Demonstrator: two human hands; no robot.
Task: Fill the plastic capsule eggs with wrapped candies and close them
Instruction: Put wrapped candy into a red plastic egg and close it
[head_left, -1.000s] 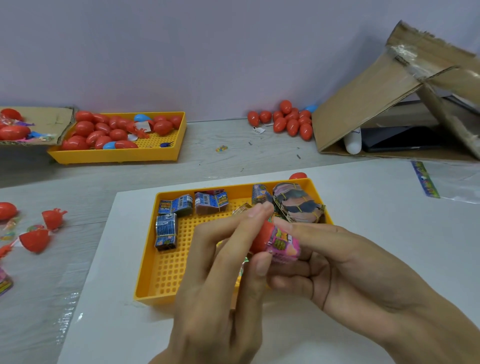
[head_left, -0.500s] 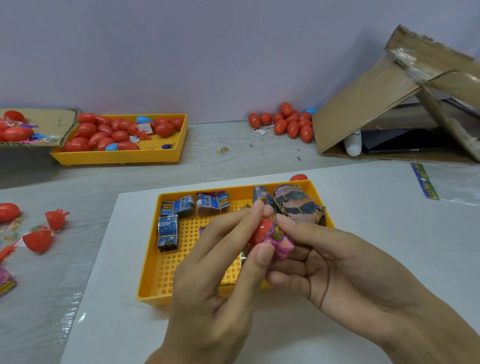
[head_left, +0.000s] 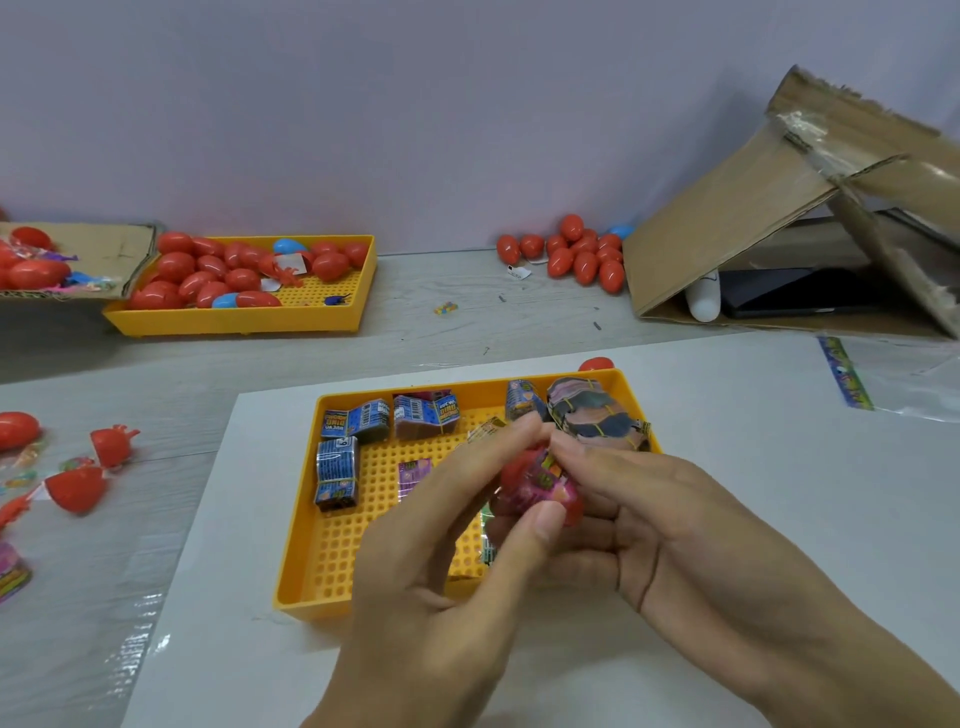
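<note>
Both hands meet over the near yellow tray (head_left: 332, 561). My left hand (head_left: 441, 587) grips a red capsule egg (head_left: 517, 473) between thumb and fingers. A pink wrapped candy (head_left: 550, 486) sits pressed against the egg's open side, and my right hand (head_left: 665, 525) pinches it with thumb and forefinger while its other fingers curl under the egg. How far the candy is inside the egg is hidden by the fingers. Several bundles of blue wrapped candies (head_left: 337, 467) lie in the tray.
A second yellow tray (head_left: 332, 306) with red and blue eggs stands at the back left beside a cardboard box (head_left: 104, 244). Loose red eggs (head_left: 582, 260) lie by the wall. An open cardboard box (head_left: 753, 208) stands back right. Open egg halves (head_left: 78, 486) lie at left.
Both hands have risen a little over the tray with the egg. The right fingers have worked the pink candy further against the egg.
</note>
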